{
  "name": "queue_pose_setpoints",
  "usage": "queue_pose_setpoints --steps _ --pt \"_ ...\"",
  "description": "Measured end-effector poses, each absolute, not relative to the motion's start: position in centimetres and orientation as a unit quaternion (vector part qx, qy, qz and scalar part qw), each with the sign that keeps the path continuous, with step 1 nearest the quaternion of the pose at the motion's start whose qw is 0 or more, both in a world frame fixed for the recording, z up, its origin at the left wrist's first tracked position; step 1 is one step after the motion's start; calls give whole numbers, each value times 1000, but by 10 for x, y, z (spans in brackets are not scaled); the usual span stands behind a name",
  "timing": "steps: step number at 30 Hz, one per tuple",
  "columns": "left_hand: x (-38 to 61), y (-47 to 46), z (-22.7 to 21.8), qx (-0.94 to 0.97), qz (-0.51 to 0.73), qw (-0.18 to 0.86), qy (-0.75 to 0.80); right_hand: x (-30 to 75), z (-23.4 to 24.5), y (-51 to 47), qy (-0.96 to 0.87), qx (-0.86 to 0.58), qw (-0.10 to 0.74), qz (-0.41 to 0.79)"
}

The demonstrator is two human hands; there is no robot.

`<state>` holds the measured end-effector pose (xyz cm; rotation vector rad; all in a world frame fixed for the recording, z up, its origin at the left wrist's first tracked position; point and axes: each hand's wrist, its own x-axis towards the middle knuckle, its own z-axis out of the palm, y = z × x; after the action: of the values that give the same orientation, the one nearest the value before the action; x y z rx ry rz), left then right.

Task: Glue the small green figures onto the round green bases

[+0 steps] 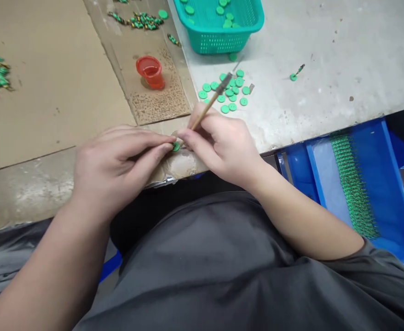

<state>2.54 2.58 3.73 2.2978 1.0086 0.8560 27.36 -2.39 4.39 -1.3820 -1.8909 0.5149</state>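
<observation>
My left hand [115, 161] pinches a small green button-like disc [176, 146] between thumb and fingertips at the table's front edge. My right hand [222, 142] is closed around a thin wooden-handled tool [205, 112]. Its dark-wrapped end and fine pointed tip slant up and away, over loose green discs [232, 106], some showing two small holes. The tool's lower end comes close to the held disc; whether they touch, I cannot tell. Fingers partly cover the disc.
Beyond my hands stand a small red cup [150, 72] and a green basket [219, 41] holding more discs. Green-and-dark beaded pieces lie in piles [145, 20] on cardboard [50, 92]. One disc with a dark stem [293, 77] lies right. Blue trays [384, 184] sit below the table edge.
</observation>
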Motion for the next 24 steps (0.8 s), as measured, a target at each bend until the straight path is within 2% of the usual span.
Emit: queue_pose_setpoints --steps 14,20,24 --pt "27 24 38 844 314 236 364 263 43 -14 -775 -485 353 200" --pt "27 25 38 839 311 239 376 257 52 -13 -788 -498 300 205" --pt "27 27 36 837 315 241 377 255 51 -11 -800 -485 296 193"
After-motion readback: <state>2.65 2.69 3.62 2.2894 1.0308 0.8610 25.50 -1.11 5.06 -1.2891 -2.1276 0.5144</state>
